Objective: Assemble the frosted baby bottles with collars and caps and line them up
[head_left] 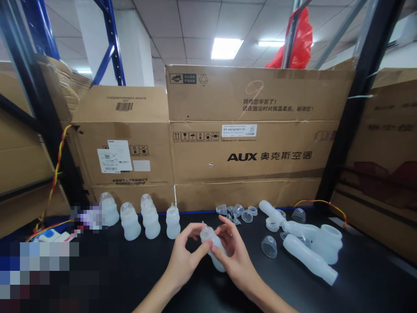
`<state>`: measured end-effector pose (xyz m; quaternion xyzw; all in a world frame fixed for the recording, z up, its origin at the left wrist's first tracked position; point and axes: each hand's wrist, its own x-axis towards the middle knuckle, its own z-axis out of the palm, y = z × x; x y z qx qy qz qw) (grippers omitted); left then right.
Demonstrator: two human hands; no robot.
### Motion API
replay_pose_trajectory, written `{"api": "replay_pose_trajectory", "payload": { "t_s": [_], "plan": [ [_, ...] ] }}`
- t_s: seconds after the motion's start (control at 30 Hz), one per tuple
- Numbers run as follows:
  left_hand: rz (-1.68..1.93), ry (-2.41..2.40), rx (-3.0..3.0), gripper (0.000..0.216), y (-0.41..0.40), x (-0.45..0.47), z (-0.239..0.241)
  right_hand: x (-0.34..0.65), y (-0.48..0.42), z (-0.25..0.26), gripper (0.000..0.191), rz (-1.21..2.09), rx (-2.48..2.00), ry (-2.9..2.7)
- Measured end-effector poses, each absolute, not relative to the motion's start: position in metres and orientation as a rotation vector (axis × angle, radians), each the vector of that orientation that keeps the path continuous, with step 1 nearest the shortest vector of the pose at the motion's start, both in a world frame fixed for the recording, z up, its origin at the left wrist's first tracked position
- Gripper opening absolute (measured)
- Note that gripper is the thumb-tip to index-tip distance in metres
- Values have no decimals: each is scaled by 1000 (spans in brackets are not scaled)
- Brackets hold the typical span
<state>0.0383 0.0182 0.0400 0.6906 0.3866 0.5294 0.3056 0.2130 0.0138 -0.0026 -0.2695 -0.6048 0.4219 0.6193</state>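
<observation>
Between my two hands is a translucent white baby bottle (218, 264), tilted, with a clear nipple on its upper end. My left hand (185, 256) is closed around the upper end, its thumb against the collar area. My right hand (237, 258) grips the side of the bottle, thumb pressed on the body and index finger raised. Their fingers hide part of the bottle. Just left of my hands stands an upright bottle with a nipple (173, 224). Clear nipples, rings and caps (238, 211) lie beyond my right hand.
Several upright bottles (130, 225) stand at the left, some with clear domed caps. Uncapped bottle bodies (309, 259) lie at the right beside a clear domed cap (269, 247). Cardboard (202, 161) walls the back of the black table (130, 271). Dark rack posts flank both sides.
</observation>
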Motion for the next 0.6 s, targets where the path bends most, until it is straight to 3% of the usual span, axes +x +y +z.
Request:
{"api": "replay_pose_trajectory", "payload": {
  "t_s": [0.17, 0.37, 0.6],
  "plan": [
    [1324, 963, 1787, 31, 13, 44, 39, 211, 9, -7, 87, 1109, -631, -1452],
    [1366, 1027, 1786, 26, 5, 51, 36, 206, 11, -3, 38, 1192, -707, -1609],
    [1478, 947, 1828, 17, 5, 54, 33, 205, 14, -5, 23, 1106, -765, -1621]
  ]
}}
